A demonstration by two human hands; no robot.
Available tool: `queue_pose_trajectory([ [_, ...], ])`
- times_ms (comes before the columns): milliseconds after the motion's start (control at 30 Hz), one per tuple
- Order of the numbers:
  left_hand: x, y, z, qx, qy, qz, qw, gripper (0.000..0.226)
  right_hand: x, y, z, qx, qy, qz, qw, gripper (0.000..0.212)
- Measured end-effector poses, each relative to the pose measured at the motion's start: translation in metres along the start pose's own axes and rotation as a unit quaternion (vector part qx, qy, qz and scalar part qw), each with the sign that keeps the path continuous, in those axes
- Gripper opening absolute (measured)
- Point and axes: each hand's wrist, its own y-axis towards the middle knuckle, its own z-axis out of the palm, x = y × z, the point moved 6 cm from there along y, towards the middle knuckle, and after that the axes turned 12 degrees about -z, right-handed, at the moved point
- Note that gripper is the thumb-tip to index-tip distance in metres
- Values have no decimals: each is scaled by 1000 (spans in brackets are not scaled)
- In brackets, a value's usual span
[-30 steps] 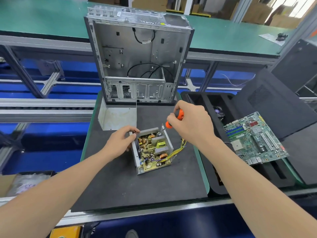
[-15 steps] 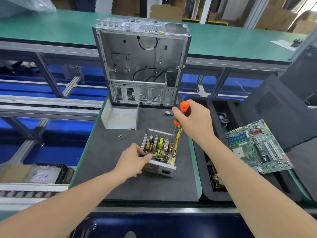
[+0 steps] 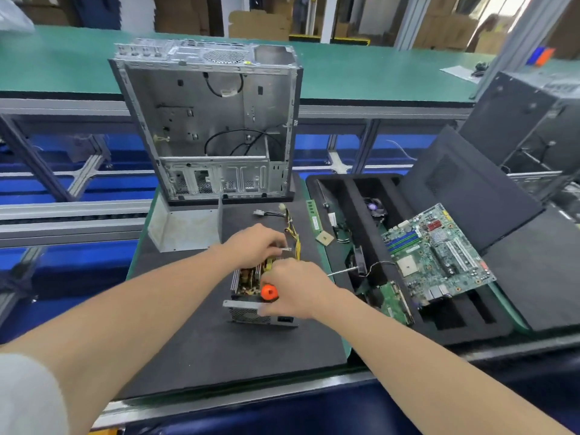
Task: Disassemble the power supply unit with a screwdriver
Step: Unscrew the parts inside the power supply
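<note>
The open power supply unit [image 3: 251,313] lies on the black mat, its circuit board and heat sinks showing from above. My left hand [image 3: 255,246] reaches over its far end, fingers curled down onto the far edge. My right hand [image 3: 298,291] rests on the unit's near right side and grips the screwdriver [image 3: 269,292]. The tool lies sideways: the orange handle end points left and the metal shaft sticks out to the right over the mat's edge. Yellow wires [image 3: 295,237] trail from the unit's far right corner.
An empty computer case [image 3: 207,120] stands upright behind the mat, with a bent metal cover [image 3: 185,229] in front of it. To the right, a black foam tray [image 3: 354,196] holds a motherboard [image 3: 436,255] and fans. A RAM stick [image 3: 314,218] and chip [image 3: 324,238] lie between.
The unit has been turned on the mat. My left hand moved from its near side to its far end. My right hand dropped onto the unit, the screwdriver now sideways.
</note>
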Motion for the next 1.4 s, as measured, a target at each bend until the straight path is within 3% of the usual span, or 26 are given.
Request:
queue_pose_trajectory([
  [167, 10, 8, 10, -62, 10, -30, 998, 13, 4, -1, 15, 28, -41, 3, 999, 30],
  [400, 25, -3, 14, -43, -48, -110, 992, 24, -27, -18, -4, 114, -105, 68, 986, 21],
  [533, 28, -15, 16, 6, -145, -150, 978, 52, -51, -29, -13, 96, -68, 151, 981, 29],
  [600, 28, -23, 18, 65, -240, -163, 955, 68, -60, -32, -12, 65, -10, 182, 981, 22],
  [667, 30, -29, 21, 100, -326, -183, 922, 61, -63, -36, -10, 28, 47, 213, 976, 13],
  [767, 36, -35, 26, 91, -375, -199, 901, 44, -69, -46, -3, 31, 27, 274, 961, 32],
  [867, 38, -36, 29, 70, -333, -194, 920, 40, -80, -55, 0, 32, 37, 333, 942, 62],
  [967, 41, -34, 35, 62, -312, -201, 926, 40, -87, -59, 2, 38, 103, 342, 933, 68],
  [1067, 39, -32, 49, 68, -456, -206, 863, 50, -90, -60, 7, 8, 169, 349, 922, 61],
  [1133, 39, -29, 50, 31, -540, -211, 814, 69, -90, -60, 10, -12, 186, 345, 920, 66],
  [1200, 40, -23, 47, 3, -634, -222, 741, 85, -91, -60, 11, -25, 201, 343, 917, 66],
  [1300, 40, -16, 40, -6, -746, -244, 620, 85, -94, -62, 11, -46, 242, 346, 905, 57],
  [1333, 39, -15, 38, -7, -756, -247, 607, 80, -94, -63, 12, -52, 256, 346, 901, 55],
  [1400, 35, -15, 34, -5, -735, -249, 630, 60, -92, -62, 16, -70, 285, 343, 892, 51],
])
